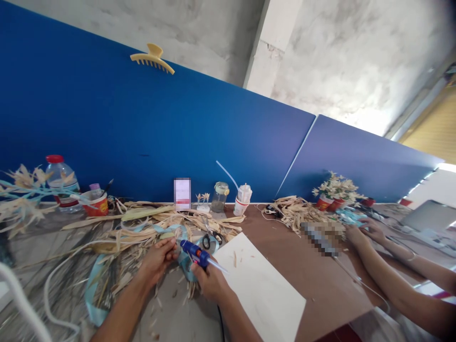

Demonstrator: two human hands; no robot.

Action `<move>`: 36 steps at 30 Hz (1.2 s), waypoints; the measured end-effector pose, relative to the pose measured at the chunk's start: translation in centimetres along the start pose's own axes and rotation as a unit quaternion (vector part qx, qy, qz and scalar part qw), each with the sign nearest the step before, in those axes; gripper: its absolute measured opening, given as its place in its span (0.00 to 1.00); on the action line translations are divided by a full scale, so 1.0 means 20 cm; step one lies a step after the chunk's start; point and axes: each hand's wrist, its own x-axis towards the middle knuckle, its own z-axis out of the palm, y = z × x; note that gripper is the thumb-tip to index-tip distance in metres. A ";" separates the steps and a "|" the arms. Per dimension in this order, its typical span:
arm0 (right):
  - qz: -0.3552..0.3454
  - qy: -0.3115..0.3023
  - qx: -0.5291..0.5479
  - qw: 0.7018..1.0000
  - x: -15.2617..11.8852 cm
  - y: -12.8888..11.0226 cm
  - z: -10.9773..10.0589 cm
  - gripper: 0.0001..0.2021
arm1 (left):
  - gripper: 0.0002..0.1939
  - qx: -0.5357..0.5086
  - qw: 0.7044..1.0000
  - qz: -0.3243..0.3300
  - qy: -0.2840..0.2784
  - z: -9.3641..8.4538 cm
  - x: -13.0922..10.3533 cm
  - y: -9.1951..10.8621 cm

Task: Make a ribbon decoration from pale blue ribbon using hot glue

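Observation:
My right hand (210,279) is wrapped round a blue glue gun (195,252); a clear glue stick pokes out of its rear toward the right. The gun's front end points up and left, close to my left hand (162,256). The fingers of my left hand are pinched together, and what they hold is too small to make out. Light blue ribbon (95,289) loops over the husk scraps at the left and behind the gun. Black-handled scissors (211,239) lie just beyond the gun. Dried husk strips (142,216) spread along the back of the table.
White paper (261,289) lies right of my hands. A bottle (62,183), red cup (97,204), phone (183,194), glass jar (219,197) and white cup (241,204) line the back. At the right, another person's hands (359,233) work near husks and potted flowers (337,190).

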 end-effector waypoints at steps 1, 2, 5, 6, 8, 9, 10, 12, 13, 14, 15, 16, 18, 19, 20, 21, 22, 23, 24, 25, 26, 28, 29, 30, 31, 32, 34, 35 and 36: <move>0.003 0.007 -0.003 1.000 0.00 0.00 0.00 0.13 | 0.16 -0.003 1.000 0.003 0.000 0.00 0.00 0.00; 0.005 0.012 -0.005 1.000 0.00 0.00 0.00 0.14 | 0.15 -0.006 1.000 0.005 0.001 0.00 0.00 0.00; 0.010 0.010 -0.006 1.000 0.00 0.00 0.00 0.15 | 0.14 -0.007 1.000 0.006 0.002 0.00 0.01 -0.01; 0.011 0.004 -0.004 1.000 0.00 0.00 0.00 0.15 | 0.14 -0.006 1.000 0.004 0.003 -0.01 0.01 -0.01; 0.012 -0.008 -0.002 1.000 0.00 0.00 0.00 0.15 | 0.14 -0.001 1.000 0.001 0.003 -0.01 0.01 -0.01; 0.013 -0.011 -0.003 1.000 0.00 -0.01 0.00 0.15 | 0.14 0.001 1.000 0.001 0.003 -0.01 0.01 -0.01; 0.015 -0.010 -0.004 1.000 0.00 -0.01 -0.01 0.15 | 0.15 0.001 1.000 0.002 0.002 -0.02 0.01 -0.02; 0.021 -0.004 -0.007 1.000 0.00 -0.01 -0.01 0.15 | 0.15 0.001 1.000 0.005 -0.004 -0.02 0.01 -0.02; 0.023 -0.001 -0.007 1.000 0.00 0.00 -0.01 0.15 | 0.15 0.000 1.000 0.005 -0.008 -0.02 0.01 -0.02; 0.024 0.001 -0.006 1.000 0.00 0.00 -0.01 0.15 | 0.15 -0.002 1.000 0.006 -0.010 -0.02 0.01 -0.02; 0.023 -0.001 -0.005 1.000 0.00 0.00 -0.01 0.15 | 0.16 -0.003 1.000 0.005 -0.010 -0.02 0.01 -0.02; 0.022 -0.004 -0.004 1.000 0.00 0.00 0.00 0.15 | 0.16 -0.003 1.000 0.005 -0.007 -0.01 0.01 -0.01; 0.020 -0.013 -0.004 1.000 0.00 0.00 0.00 0.16 | 0.15 -0.002 1.000 0.003 0.001 -0.01 0.01 -0.01; 0.020 -0.016 -0.005 1.000 0.00 0.00 -0.01 0.16 | 0.15 0.001 1.000 0.002 0.005 -0.01 0.01 -0.01; 0.022 -0.019 -0.006 1.000 0.00 -0.01 -0.01 0.16 | 0.15 0.003 1.000 0.001 0.008 -0.01 0.01 -0.01; 0.024 -0.020 -0.006 0.999 0.00 -0.01 -0.01 0.15 | 0.15 0.004 1.000 0.001 0.010 -0.01 0.01 -0.01; 0.026 -0.017 -0.005 0.999 0.00 -0.01 -0.01 0.15 | 0.14 0.003 1.000 0.001 0.010 -0.01 0.01 -0.01; 0.027 -0.015 -0.004 1.000 0.00 -0.01 -0.01 0.15 | 0.14 0.002 1.000 0.000 0.008 -0.01 0.01 -0.01; 0.027 -0.011 -0.002 1.000 0.00 -0.01 -0.01 0.15 | 0.14 0.000 1.000 0.000 0.004 -0.01 0.01 -0.01; 0.025 -0.009 0.000 1.000 0.00 -0.01 -0.01 0.15 | 0.14 -0.002 1.000 0.002 0.000 -0.01 0.01 -0.01; 0.022 -0.008 0.001 1.000 0.00 -0.01 -0.01 0.15 | 0.14 -0.002 1.000 0.002 -0.004 -0.01 0.01 -0.01; 0.017 -0.016 -0.001 1.000 0.00 -0.01 -0.01 0.15 | 0.14 0.000 1.000 0.003 -0.008 -0.02 0.01 -0.01; 0.016 -0.022 -0.003 1.000 0.00 0.00 -0.01 0.15 | 0.14 0.001 1.000 0.003 -0.005 -0.02 0.01 -0.02; 0.017 -0.025 -0.003 1.000 0.00 0.00 -0.01 0.15 | 0.14 0.003 1.000 0.002 0.000 -0.02 0.02 -0.02; 0.018 -0.026 -0.001 0.999 0.00 0.00 -0.01 0.15 | 0.14 0.004 1.000 0.002 0.005 -0.02 0.02 -0.02; 0.020 -0.024 0.002 1.000 0.00 0.01 -0.01 0.15 | 0.14 0.004 1.000 0.002 0.008 -0.03 0.02 -0.02; 0.026 -0.015 0.011 0.999 0.00 0.01 -0.01 0.16 | 0.14 0.001 1.000 0.002 0.008 -0.03 0.02 -0.02; 0.027 -0.012 0.014 0.999 0.00 0.01 -0.01 0.16 | 0.15 0.000 1.000 0.001 0.004 -0.02 0.02 -0.02; 0.027 -0.011 0.016 0.999 0.00 0.00 -0.01 0.15 | 0.15 0.000 1.000 0.001 0.003 -0.02 0.02 -0.02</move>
